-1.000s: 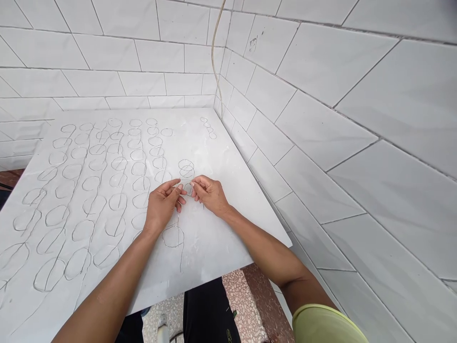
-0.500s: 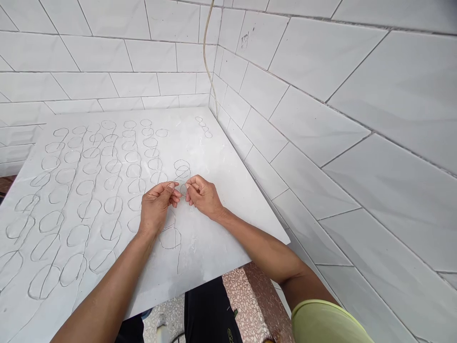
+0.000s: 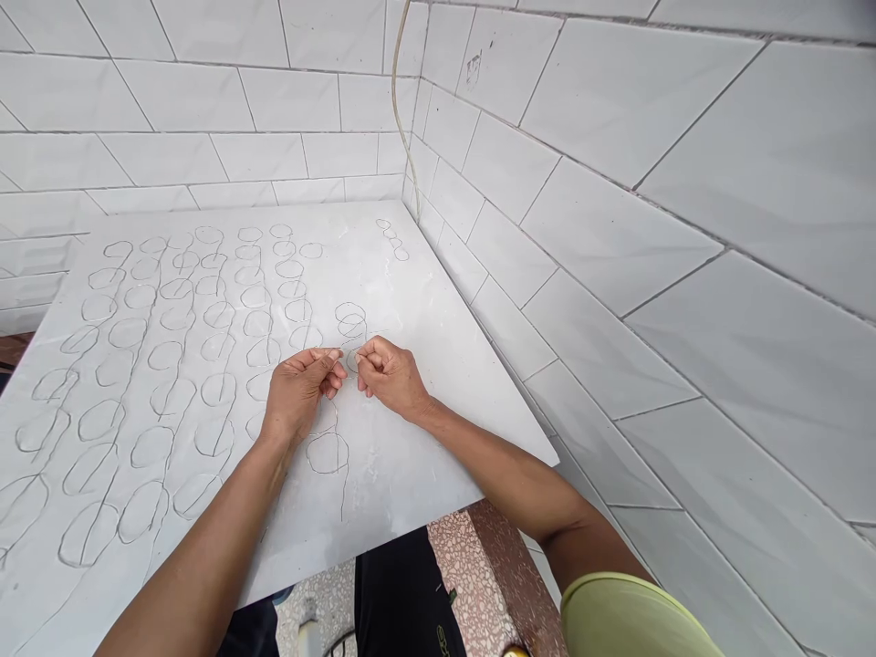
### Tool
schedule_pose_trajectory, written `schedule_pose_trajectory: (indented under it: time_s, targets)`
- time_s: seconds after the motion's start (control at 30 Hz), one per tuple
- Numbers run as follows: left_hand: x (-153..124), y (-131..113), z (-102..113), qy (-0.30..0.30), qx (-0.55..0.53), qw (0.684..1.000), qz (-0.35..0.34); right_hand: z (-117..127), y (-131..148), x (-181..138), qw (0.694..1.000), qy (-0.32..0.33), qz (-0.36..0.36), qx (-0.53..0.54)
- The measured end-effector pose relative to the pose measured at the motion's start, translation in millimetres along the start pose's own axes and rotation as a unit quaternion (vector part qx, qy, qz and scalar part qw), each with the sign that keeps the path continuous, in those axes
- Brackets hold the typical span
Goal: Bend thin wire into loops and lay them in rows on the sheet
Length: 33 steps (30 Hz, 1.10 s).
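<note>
My left hand [image 3: 298, 391] and my right hand [image 3: 393, 376] face each other just above the white board [image 3: 438, 438], fingertips a short gap apart. Both are closed in a pinch on thin wire; a small wire ring [image 3: 351, 359] shows between them, partly hidden by my right fingers. Just beyond my hands lie overlapping wire rings [image 3: 351, 316]. Closer to me, beside my left wrist, is another wire ring [image 3: 327, 453] with a loose tail pointing toward me. My left forearm covers part of the rings on the left.
Columns of wire rings [image 3: 151, 447] with long wire strands cover the board's left half. A short chain of small rings [image 3: 391, 239] lies near the far right corner. Tiled walls [image 3: 589, 255] border the board behind and on the right. A cable [image 3: 397, 100] hangs in the corner.
My hands stay pinched in nearly the same place. The wire by my left fingertips now slants upward to the right. The view has shifted slightly.
</note>
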State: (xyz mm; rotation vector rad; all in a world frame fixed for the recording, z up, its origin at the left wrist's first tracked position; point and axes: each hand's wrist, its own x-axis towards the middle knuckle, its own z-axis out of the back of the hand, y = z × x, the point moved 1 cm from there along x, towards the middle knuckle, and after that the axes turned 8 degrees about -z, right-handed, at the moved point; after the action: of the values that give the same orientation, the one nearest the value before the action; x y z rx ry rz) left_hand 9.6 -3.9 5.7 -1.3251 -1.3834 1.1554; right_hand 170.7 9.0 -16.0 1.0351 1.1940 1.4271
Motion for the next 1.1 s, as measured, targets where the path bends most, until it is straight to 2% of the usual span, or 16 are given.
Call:
schedule_pose_trajectory:
  time_s: [0.23,0.43,0.57,0.7,0.87,1.1]
  targets:
    - [-1.1,-1.6,0.2,0.001,0.015,1.000,-0.016,-0.4,-1.3,-0.5,0.999,0.029,-0.007,0.023]
    - [-1.0,-2.3,3.1,-0.011,-0.012,1.000,-0.003,3.6,1.6,2.1,0.985,0.114,-0.033,0.125]
    - [-0.2,-2.5,3.9,-0.002,-0.047,0.999,0.016,3.7,1.0,3.4,0.977,0.117,-0.046,0.171]
    - [-0.7,-3.1,3.7,0.027,-0.051,0.997,0.049,3.0,0.5,3.3,0.973,0.110,-0.041,0.201]
    - [0.1,-4.7,8.9,0.078,-0.047,0.993,0.071,4.8,0.1,5.8,0.959,0.133,-0.021,0.250]
    - [1.1,-10.0,18.1,0.163,0.006,0.984,0.075,10.8,-5.4,11.6,0.942,0.206,-0.040,0.262]
